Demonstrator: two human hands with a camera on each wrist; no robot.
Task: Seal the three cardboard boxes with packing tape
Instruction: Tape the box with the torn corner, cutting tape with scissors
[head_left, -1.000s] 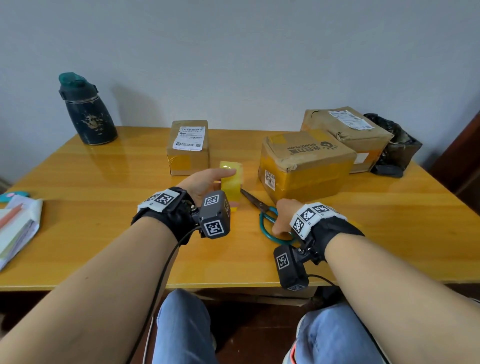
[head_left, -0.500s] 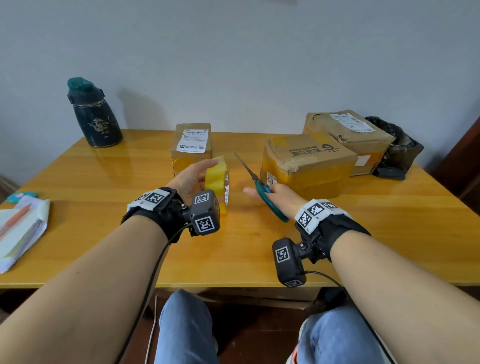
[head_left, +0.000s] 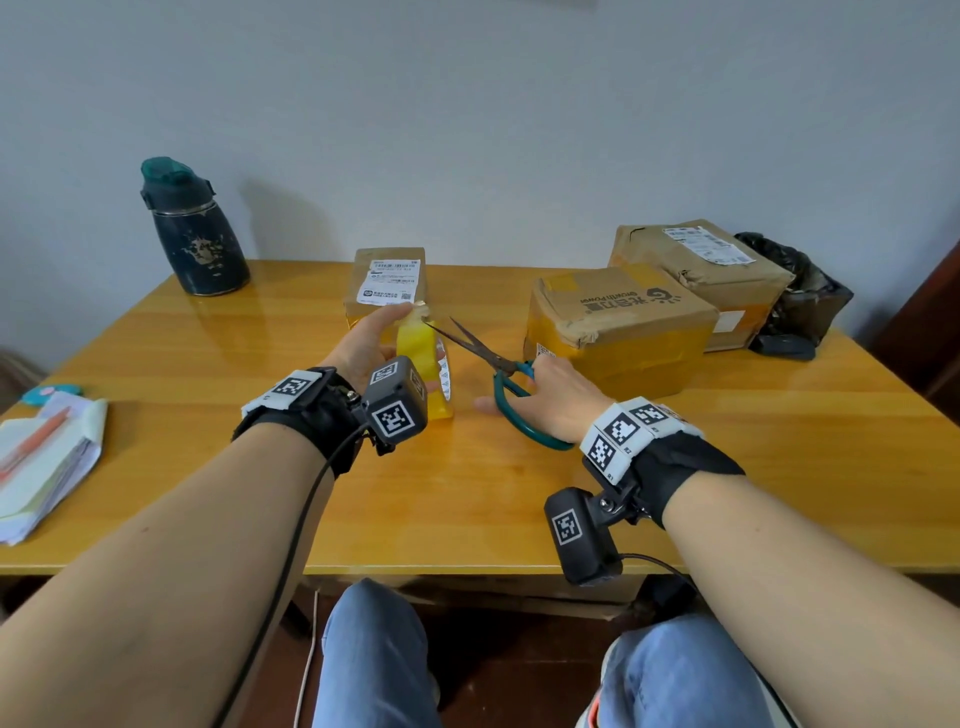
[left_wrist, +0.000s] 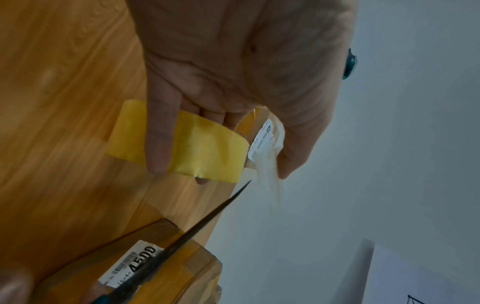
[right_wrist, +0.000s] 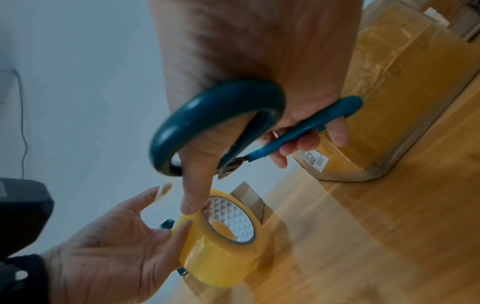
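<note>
The roll of yellowish translucent packing tape now stands on edge on the yellow wooden counter, propped by the left hand, whereas a second ago it lay flat under that hand. The left-wrist view shows fingers draped over the roll's outer face and the thumb apart at the far rim, so the hand holds the roll loosely rather than clamping it.

The right hand has picked up the teal-handled steel scissors, which a second ago lay on the counter beneath it. The thumb is through one loop and the fingers are wrapped round the other handle. Half a second ago the blades pointed up and away; now the blades are parted a little and the tips reach toward the top of the roll, just beside the left thumb.

I judge the person is hunting for the free tape end, perhaps to lift it with a blade tip, so no strip has been laid in this stretch.

The three boxes wait behind: the small brown cardboard box with a white label right behind the roll, the medium printed cardboard box to the right, and the large crumpled cardboard box beyond that.

The blade tip so near the thumb calls for care.
</note>
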